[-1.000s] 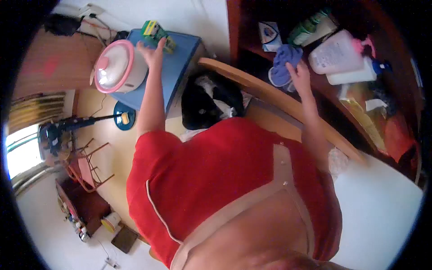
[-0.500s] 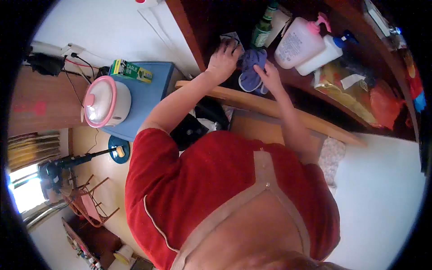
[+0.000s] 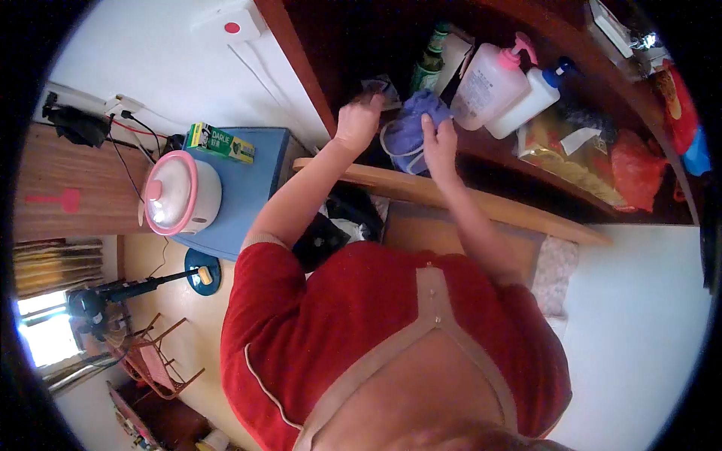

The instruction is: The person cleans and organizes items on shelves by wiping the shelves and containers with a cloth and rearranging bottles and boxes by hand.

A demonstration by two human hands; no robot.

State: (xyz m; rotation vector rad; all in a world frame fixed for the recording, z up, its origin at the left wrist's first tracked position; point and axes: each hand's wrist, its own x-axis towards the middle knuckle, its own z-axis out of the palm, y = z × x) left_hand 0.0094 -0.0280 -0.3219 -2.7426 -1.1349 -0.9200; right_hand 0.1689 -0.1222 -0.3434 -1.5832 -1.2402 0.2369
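My right hand (image 3: 441, 149) grips a crumpled purple-blue cloth (image 3: 415, 124) with thin white loops, the thumb pressed on its front. The cloth looks like a face mask, held up at the front of the dark red shelf (image 3: 519, 161). To its left, my left hand (image 3: 358, 124) is closed, its fingers curled around something dark and blurred that I cannot make out. A clear, shiny packet (image 3: 383, 90) lies just beyond those fingers. Behind the cloth is a green glass bottle (image 3: 428, 71).
A pink pump bottle (image 3: 490, 86) and a white pump bottle (image 3: 524, 104) are on the shelf, then a gold bag (image 3: 564, 150) and a red plastic bag (image 3: 638, 169). A wooden rail (image 3: 481, 199) runs below. At left, a blue cabinet (image 3: 252, 177) bears a pink-rimmed cooker (image 3: 203, 195) and a toothpaste box (image 3: 220, 143).
My left hand has drawn back from the clear packet, and its fingers have curled closed. My right hand has shifted slightly left with the cloth, which is more spread out.
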